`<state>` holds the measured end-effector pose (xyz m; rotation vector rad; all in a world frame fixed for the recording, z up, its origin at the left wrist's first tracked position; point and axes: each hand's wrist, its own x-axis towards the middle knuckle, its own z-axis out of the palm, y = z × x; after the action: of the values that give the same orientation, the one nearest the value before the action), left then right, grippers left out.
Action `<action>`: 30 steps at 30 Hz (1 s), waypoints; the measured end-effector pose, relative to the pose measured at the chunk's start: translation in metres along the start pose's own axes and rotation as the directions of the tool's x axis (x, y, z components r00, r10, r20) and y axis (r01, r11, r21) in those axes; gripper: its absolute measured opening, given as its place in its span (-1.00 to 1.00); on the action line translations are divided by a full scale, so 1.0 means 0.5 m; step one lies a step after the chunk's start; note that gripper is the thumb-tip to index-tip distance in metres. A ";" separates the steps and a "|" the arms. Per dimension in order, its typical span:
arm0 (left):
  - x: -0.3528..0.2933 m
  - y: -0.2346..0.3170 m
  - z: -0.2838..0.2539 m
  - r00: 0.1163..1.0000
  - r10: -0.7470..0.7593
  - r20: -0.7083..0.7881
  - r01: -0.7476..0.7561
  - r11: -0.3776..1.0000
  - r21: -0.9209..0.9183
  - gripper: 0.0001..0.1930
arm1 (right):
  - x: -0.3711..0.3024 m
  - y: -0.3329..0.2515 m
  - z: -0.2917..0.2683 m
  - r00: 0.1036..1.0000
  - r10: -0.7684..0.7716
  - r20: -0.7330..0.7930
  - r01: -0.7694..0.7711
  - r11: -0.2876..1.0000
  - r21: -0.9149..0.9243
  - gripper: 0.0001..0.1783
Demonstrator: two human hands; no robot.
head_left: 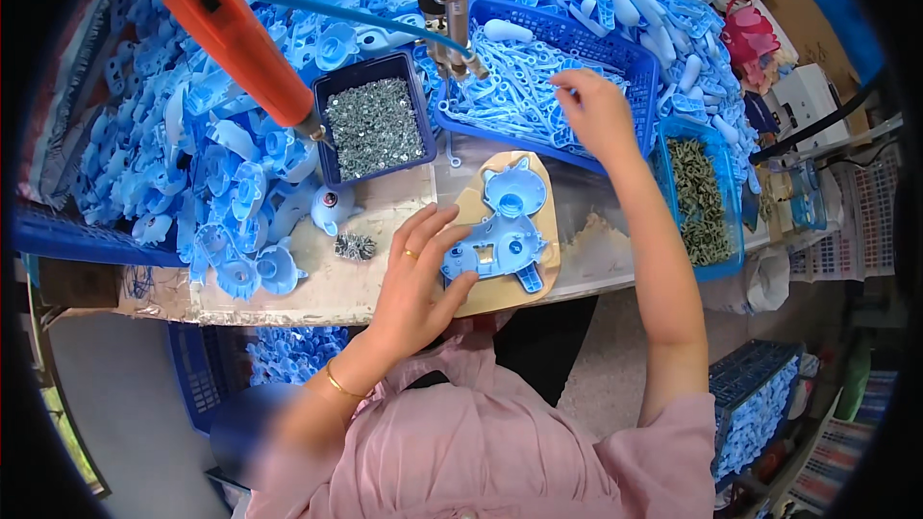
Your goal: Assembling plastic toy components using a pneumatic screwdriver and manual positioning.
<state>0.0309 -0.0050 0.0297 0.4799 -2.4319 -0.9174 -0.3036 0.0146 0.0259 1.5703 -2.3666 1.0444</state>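
A hollow blue plastic shell half (508, 242), shaped like a small figure, lies open side up in a tan wooden fixture (550, 274) at the table's front edge. My left hand (421, 264) rests at its left side, fingers spread and their tips by the shell. Over the blue basket (642, 67) of thin blue plastic rods (519, 96), my right hand (596, 111) has its fingers curled together at the tips. Whether a small part is between them cannot be made out. One rod (453, 149) lies apart on the table, above the fixture.
A dark tray of small metal screws (375, 130) stands behind my left hand, with an orange electric screwdriver (231, 34) leaning over it. A metal tool head (452, 10) hangs above. Blue shells (240, 183) heap up left; a light-blue bin (707, 202) of greenish parts sits right.
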 end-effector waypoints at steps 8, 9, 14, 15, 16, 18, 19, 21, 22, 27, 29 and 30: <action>0.028 0.017 0.014 0.998 0.053 0.020 -0.053 0.998 -0.015 -0.57 | 0.037 -0.022 0.073 0.998 -0.066 0.017 0.068 0.945 -0.321 -0.82; 0.030 0.016 0.014 0.998 0.053 0.022 -0.052 0.998 -0.024 -0.58 | 0.041 -0.019 0.078 0.999 -0.022 0.044 0.036 0.942 -0.334 -0.81; 0.037 0.016 0.017 0.997 0.068 0.027 -0.067 0.997 -0.026 -0.59 | 0.061 -0.011 0.077 0.992 0.120 0.031 -0.113 0.978 -0.174 -0.80; 0.040 0.017 0.019 0.997 0.071 0.027 -0.070 0.997 -0.029 -0.60 | 0.064 -0.004 0.071 0.994 0.105 -0.033 -0.105 0.994 0.017 -0.78; 0.043 0.018 0.020 0.996 0.079 0.031 -0.078 0.996 -0.032 -0.60 | 0.067 0.005 0.062 0.990 0.102 -0.101 -0.080 0.975 0.205 -0.77; 0.050 0.016 0.021 0.995 0.095 0.024 -0.094 0.995 -0.034 -0.61 | 0.069 -0.005 0.033 0.987 0.153 -0.047 -0.129 0.933 0.337 -0.73; 0.054 0.013 0.022 0.994 0.101 0.028 -0.100 0.994 -0.038 -0.61 | 0.061 -0.007 0.011 0.957 0.258 0.132 -0.286 0.769 0.572 -0.72; 0.062 0.009 0.026 0.992 0.121 0.021 -0.120 0.992 -0.049 -0.61 | 0.032 -0.019 -0.031 0.892 0.275 0.359 -0.452 0.522 0.723 -0.69; 0.069 0.011 0.027 0.991 0.132 0.030 -0.130 0.990 -0.060 -0.61 | 0.015 -0.022 -0.052 0.890 0.290 0.351 -0.454 0.525 0.720 -0.69; 0.113 0.040 0.036 0.945 0.328 0.003 -0.315 0.906 0.283 -0.48 | -0.126 -0.106 -0.125 0.657 0.075 0.751 -0.689 0.463 0.557 -0.69; 0.136 0.067 0.042 0.908 0.399 0.128 -0.414 0.809 0.418 -0.40 | -0.188 -0.123 -0.146 0.608 0.050 0.793 -0.701 0.503 0.505 -0.67; 0.132 0.057 0.043 0.906 0.404 0.126 -0.419 0.815 0.401 -0.40 | -0.210 -0.133 -0.135 0.579 0.013 0.815 -0.754 0.390 0.529 -0.67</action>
<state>-0.0391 -0.0052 0.0566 0.0597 -2.6184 -0.2148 -0.2172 0.1209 0.0618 1.8795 -3.1166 2.5028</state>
